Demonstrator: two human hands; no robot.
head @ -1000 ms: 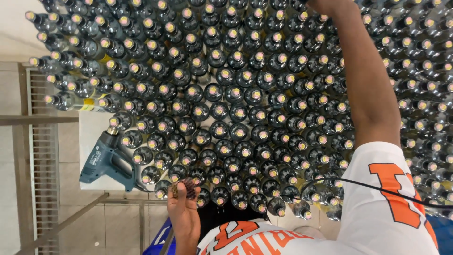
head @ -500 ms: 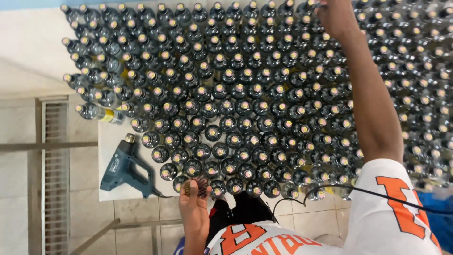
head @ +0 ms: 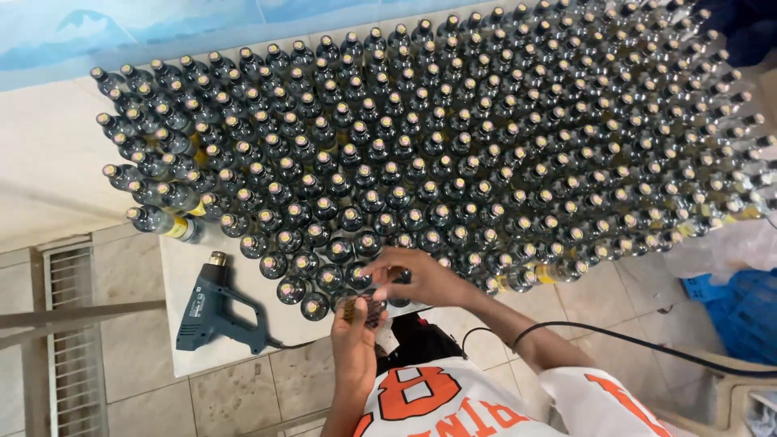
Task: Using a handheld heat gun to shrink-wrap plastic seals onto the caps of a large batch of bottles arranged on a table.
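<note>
White counter [head: 57, 162] seen from above, running toward a pale blue wall [head: 121, 32] at the far edge; beige tiled floor [head: 235, 396] below the near edge, with a metal grate [head: 69, 340] at the left. Packed across nearly the whole counter: dark glass bottles [head: 453, 146], upright, in tight staggered rows, shoulder to shoulder, each with a small round cap; yellowish liquid visible low in those along the near right edge. At the near left corner, on a bare patch of counter just beside the front rows, a blue heat gun [head: 212, 306] lying on its side, nozzle toward the bottles. Black cable [head: 647, 346] trailing over the floor at the right, past a blue crate [head: 740, 311] and clear plastic wrap [head: 720, 247]. Both hands together at the near edge: left hand [head: 354, 328] closed around a small bundle of dark bits [head: 362, 307], contents too small to tell; right hand [head: 421, 279] fingers pinched at the cap of a front-row bottle [head: 398, 279], touching it.
</note>
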